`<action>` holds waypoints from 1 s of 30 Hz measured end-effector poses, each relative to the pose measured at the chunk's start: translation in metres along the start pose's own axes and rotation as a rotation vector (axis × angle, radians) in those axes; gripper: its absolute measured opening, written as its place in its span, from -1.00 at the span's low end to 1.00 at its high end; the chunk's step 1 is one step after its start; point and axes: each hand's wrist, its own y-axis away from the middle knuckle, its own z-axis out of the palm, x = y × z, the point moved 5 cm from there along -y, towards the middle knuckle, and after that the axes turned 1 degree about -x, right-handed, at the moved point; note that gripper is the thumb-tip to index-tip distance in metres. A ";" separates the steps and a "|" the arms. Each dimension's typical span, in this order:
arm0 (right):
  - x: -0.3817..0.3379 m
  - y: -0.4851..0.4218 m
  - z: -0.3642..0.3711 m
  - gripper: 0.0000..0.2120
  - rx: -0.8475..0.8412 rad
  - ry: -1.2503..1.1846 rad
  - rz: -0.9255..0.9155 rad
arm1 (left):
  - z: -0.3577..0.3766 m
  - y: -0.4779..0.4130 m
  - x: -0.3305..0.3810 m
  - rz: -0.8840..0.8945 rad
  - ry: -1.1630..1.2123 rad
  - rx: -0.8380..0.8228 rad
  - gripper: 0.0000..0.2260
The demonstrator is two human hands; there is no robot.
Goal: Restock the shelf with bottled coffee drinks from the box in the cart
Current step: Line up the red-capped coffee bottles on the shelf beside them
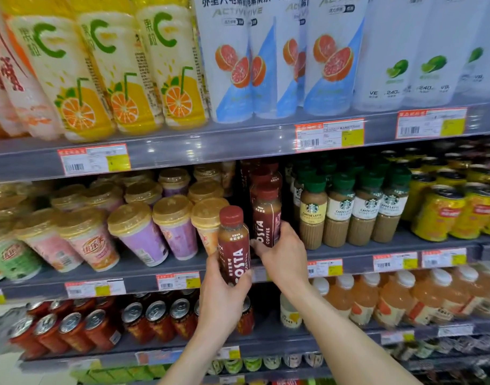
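A Costa coffee bottle [234,245] is held by the left hand [224,295], a second Costa bottle [267,218] by the right hand [284,255], fingers curled round each, just left of the Starbucks bottles [349,215]. Probably rigid, full, slippery; mid-body is best gripped.

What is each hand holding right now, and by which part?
The left hand grips a Costa bottle around its lower body, off the shelf. The right hand grips a second Costa bottle near its base, in the shelf row.
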 end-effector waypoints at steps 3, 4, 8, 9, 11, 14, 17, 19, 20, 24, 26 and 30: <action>-0.002 0.000 0.005 -0.56 -0.018 0.032 0.009 | 0.000 0.001 -0.001 0.002 -0.004 -0.015 -0.58; -0.003 -0.001 0.006 -0.54 -0.015 0.043 0.017 | 0.001 0.001 -0.002 0.005 -0.003 -0.019 -0.58; -0.007 -0.007 0.010 -0.50 -0.072 0.017 0.060 | -0.002 0.002 0.000 0.021 -0.014 -0.011 -0.56; -0.008 -0.009 0.011 -0.50 -0.094 0.007 0.066 | -0.003 0.002 0.001 0.023 -0.021 -0.008 -0.55; -0.009 -0.012 0.011 -0.49 -0.128 -0.002 0.069 | -0.004 0.002 0.002 0.018 -0.036 -0.007 -0.52; -0.011 -0.016 0.013 -0.47 -0.170 -0.028 0.065 | -0.005 0.003 0.004 0.008 -0.045 -0.010 -0.52; -0.014 -0.022 0.015 -0.46 -0.207 -0.041 0.051 | -0.005 0.003 0.005 0.015 -0.049 -0.011 -0.53; -0.013 -0.027 0.016 -0.45 -0.225 -0.031 0.058 | -0.004 0.004 0.007 0.017 -0.051 -0.004 -0.54; -0.012 -0.029 0.015 -0.44 -0.223 -0.021 0.068 | -0.003 0.004 0.008 0.016 -0.049 0.000 -0.54; -0.001 -0.035 0.006 -0.50 -0.152 -0.020 0.131 | 0.001 0.004 0.012 0.029 -0.045 -0.006 -0.56; 0.001 -0.039 0.002 -0.52 -0.121 -0.031 0.151 | 0.003 0.003 0.016 0.047 -0.051 -0.007 -0.57; -0.001 -0.044 -0.002 -0.51 -0.103 -0.044 0.155 | 0.012 -0.001 0.031 0.072 -0.076 0.015 -0.64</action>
